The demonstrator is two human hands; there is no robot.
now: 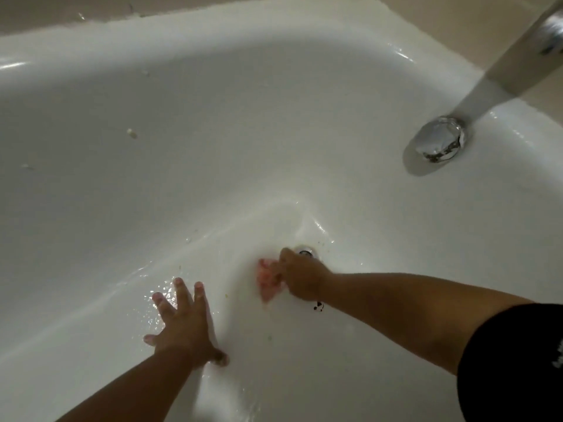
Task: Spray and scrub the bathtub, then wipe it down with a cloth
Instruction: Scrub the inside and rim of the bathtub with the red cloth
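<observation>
The bathtub (213, 132) is seen from above, and its floor is covered by a thin film of water. A pink cloth (268, 280) is grasped in the right hand (300, 277) and pressed on the tub floor just beside the drain (306, 250). It is blurred, so it cannot be told for sure whether it is a cloth or a sponge. The left hand (182, 327) is laid flat on the wet floor, with its fingers (179, 287) released and spread, holding nothing. It seems to be used as a support.

The step in hand is judged to be scrubbing or wiping around the drain. For good work, the cloth should be kept flat under the palm and moved in short overlapping strokes towards the drain, so that loosened dirt is carried there. The ring of the drain should be followed closely, because small yellowish specks are seen near it. The weight on the left hand should be kept moderate, since the wet enamel is probably slippery.

Much open room is given to the left and up the curved wall, where pale crumbs (131, 133) are left to be removed. To the right, the room is limited by the chrome overflow cover (440, 143) and the spout (524, 56) above it. The rim (182, 22) lies well apart from both hands.
</observation>
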